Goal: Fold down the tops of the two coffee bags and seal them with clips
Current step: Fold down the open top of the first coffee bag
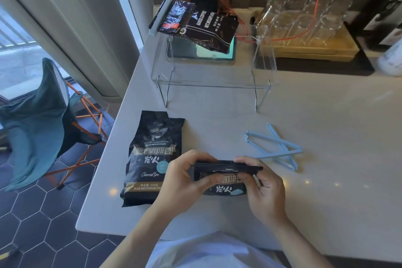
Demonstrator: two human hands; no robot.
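Note:
A black coffee bag (225, 177) stands near the front of the white counter, its top folded down into a flat band. My left hand (185, 180) grips its left side and my right hand (261, 187) grips its right side, thumbs on the folded edge. A second black coffee bag (152, 154) lies flat to the left, top unfolded and torn open. Two light blue sealing clips (276, 148) lie crossed and open on the counter, right of and beyond the held bag.
A clear acrylic shelf (208, 76) stands further back with a clipped dark coffee bag (204, 26) on it. A tray of glasses (304, 24) sits at the back right. The counter's left edge drops to a tiled floor with a folding chair (43, 119).

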